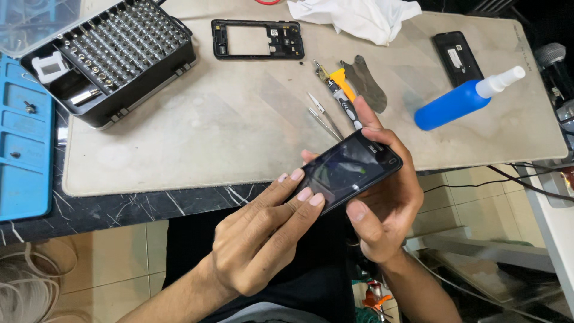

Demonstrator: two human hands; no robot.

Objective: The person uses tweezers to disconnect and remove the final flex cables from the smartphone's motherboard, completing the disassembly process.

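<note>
A black smartphone (353,169) with a dark glossy screen is held tilted just in front of the table's edge. My right hand (387,209) cradles it from below and the right, thumb on its lower edge, index finger along its top. My left hand (263,239) comes in from the lower left, its fingertips resting on the phone's left end.
On the beige mat (179,143) lie a black phone frame (257,39), a yellow-and-grey screwdriver (342,93), tweezers (323,116), a grey pry tool (368,84), a black phone part (458,57), a blue spray bottle (460,100), a white cloth (359,18) and a screwdriver bit case (113,57). A blue tray (24,149) sits left.
</note>
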